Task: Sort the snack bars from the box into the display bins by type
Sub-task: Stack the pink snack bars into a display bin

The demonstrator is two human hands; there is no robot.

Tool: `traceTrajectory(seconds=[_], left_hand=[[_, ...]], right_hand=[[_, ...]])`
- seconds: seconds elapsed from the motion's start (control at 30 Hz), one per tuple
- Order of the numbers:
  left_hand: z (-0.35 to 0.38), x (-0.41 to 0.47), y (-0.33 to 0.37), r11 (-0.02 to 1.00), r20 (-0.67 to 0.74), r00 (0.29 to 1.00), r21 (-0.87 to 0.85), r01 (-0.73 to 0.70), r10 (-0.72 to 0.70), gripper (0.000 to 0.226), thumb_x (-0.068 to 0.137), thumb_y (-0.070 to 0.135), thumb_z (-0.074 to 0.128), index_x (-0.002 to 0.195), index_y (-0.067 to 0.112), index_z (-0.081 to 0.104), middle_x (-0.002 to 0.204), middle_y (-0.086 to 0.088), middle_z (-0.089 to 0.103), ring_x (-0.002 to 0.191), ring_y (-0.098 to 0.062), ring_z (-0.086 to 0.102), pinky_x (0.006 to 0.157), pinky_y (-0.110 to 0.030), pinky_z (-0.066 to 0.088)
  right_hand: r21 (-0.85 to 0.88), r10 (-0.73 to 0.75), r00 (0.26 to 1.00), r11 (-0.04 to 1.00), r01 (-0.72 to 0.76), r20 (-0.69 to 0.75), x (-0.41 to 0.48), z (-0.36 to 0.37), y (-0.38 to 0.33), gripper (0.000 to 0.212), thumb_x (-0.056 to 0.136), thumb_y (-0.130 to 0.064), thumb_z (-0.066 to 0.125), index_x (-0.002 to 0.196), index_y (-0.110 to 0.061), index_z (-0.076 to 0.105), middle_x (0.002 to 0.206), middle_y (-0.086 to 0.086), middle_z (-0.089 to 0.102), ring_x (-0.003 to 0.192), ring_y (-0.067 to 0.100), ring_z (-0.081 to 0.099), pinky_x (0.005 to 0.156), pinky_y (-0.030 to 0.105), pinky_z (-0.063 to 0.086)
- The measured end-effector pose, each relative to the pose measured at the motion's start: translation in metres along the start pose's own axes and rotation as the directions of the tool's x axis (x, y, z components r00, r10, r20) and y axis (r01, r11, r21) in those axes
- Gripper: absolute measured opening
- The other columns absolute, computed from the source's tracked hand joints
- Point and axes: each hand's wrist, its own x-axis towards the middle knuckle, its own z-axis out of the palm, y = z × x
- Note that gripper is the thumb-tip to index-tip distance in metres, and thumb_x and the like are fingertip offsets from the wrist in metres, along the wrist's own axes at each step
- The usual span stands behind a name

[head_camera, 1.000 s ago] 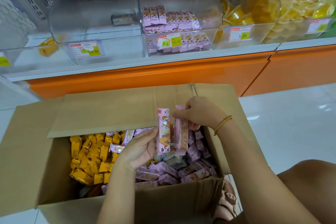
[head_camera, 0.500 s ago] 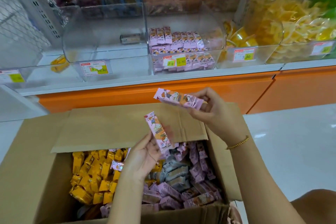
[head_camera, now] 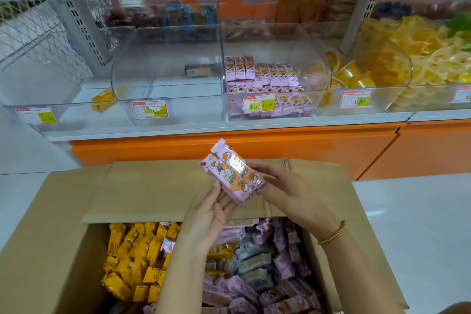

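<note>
Both hands hold a small stack of pink snack bars (head_camera: 233, 173) above the far flap of the open cardboard box (head_camera: 63, 211). My left hand (head_camera: 209, 214) cups the stack from below and left. My right hand (head_camera: 285, 191) grips its right end. In the box lie yellow bars (head_camera: 132, 255) on the left, pink bars (head_camera: 285, 275) on the right and several grey bars (head_camera: 252, 262) between. The clear display bin (head_camera: 313, 76) straight ahead holds rows of the same pink bars (head_camera: 260, 76).
A bin (head_camera: 165, 89) to the left holds one dark bar (head_camera: 198, 70); the far-left bin has one yellow bar (head_camera: 103, 98). Bins on the right hold yellow sweets (head_camera: 420, 58). An orange shelf base (head_camera: 280, 145) runs behind the box. White floor lies to the right.
The two hands came together, joining the separate pink bars into one stack, and rose above the box flap. The view tilted up towards the shelves.
</note>
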Motion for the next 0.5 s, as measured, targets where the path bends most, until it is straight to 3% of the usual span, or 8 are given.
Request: traceTrajectory(seconds=[0.03,0.1,0.2,0.33,0.4,0.47,0.5], left_hand=[[0.002,0.0,0.003,0.999,0.013,1.0,0.04,-0.014,0.014,0.026,0.09,0.016,0.046,0.108,0.005,0.061,0.105,-0.019,0.07,0.088,-0.025,0.07,0.083,-0.038,0.056],[0.008,0.001,0.011,0.993,0.071,0.997,0.109,-0.05,0.042,0.031,0.085,0.018,0.049,0.11,0.006,0.062,0.103,-0.018,0.07,0.082,-0.024,0.071,0.074,-0.035,0.059],[0.024,0.008,0.023,0.963,0.141,0.985,0.236,-0.128,0.096,0.033,0.086,0.022,0.05,0.11,0.005,0.064,0.096,-0.02,0.068,0.074,-0.022,0.068,0.064,-0.031,0.058],[0.058,0.031,0.045,0.909,0.139,0.975,0.359,-0.213,0.173,0.027,0.084,0.025,0.056,0.1,0.008,0.069,0.091,-0.011,0.069,0.075,-0.019,0.063,0.066,-0.027,0.055],[0.075,0.048,0.06,0.87,0.153,0.96,0.406,-0.279,0.236,0.016,0.089,0.018,0.056,0.089,0.01,0.069,0.084,-0.007,0.07,0.077,-0.019,0.063,0.069,-0.024,0.056],[0.086,0.069,0.079,0.762,0.123,0.915,0.516,-0.391,0.385,0.014,0.092,0.01,0.057,0.092,0.015,0.069,0.082,0.004,0.072,0.077,-0.009,0.066,0.075,-0.019,0.055],[0.089,0.081,0.09,0.629,0.116,0.86,0.635,-0.448,0.496,0.015,0.091,0.009,0.059,0.099,0.018,0.069,0.086,0.009,0.071,0.08,-0.003,0.066,0.079,-0.016,0.053]], right_hand=[[-0.038,0.024,1.0,0.999,-0.024,-0.01,0.002,0.001,-0.002,0.04,0.083,-0.028,0.065,0.122,-0.033,0.057,0.121,-0.018,0.061,0.117,0.0,0.053,0.104,0.032,0.041],[-0.193,0.051,0.994,0.979,-0.069,-0.096,0.007,0.002,-0.01,0.048,0.074,-0.043,0.078,0.116,-0.036,0.054,0.111,-0.026,0.059,0.108,-0.007,0.053,0.099,0.025,0.044],[-0.293,-0.021,0.979,0.955,-0.039,-0.201,0.02,0.005,-0.02,0.063,0.068,-0.043,0.082,0.123,-0.031,0.052,0.108,-0.022,0.06,0.097,-0.005,0.056,0.085,0.015,0.048],[-0.311,-0.099,0.94,0.95,-0.008,-0.326,0.047,-0.001,-0.034,0.057,0.071,-0.035,0.08,0.117,-0.042,0.047,0.098,-0.026,0.057,0.088,-0.003,0.055,0.076,0.015,0.048],[-0.315,-0.062,0.914,0.946,-0.075,-0.402,0.07,-0.015,-0.043,0.06,0.071,-0.03,0.079,0.123,-0.031,0.05,0.096,-0.021,0.056,0.089,0.0,0.054,0.078,0.015,0.046],[-0.287,-0.002,0.896,0.948,-0.14,-0.444,0.102,-0.039,-0.05,0.061,0.071,-0.027,0.079,0.124,-0.019,0.051,0.09,-0.014,0.057,0.086,0.006,0.055,0.075,0.016,0.047],[-0.281,0.019,0.882,0.945,-0.17,-0.471,0.122,-0.055,-0.05,0.056,0.071,-0.025,0.078,0.121,-0.018,0.052,0.086,-0.014,0.057,0.082,0.007,0.055,0.07,0.013,0.045]])
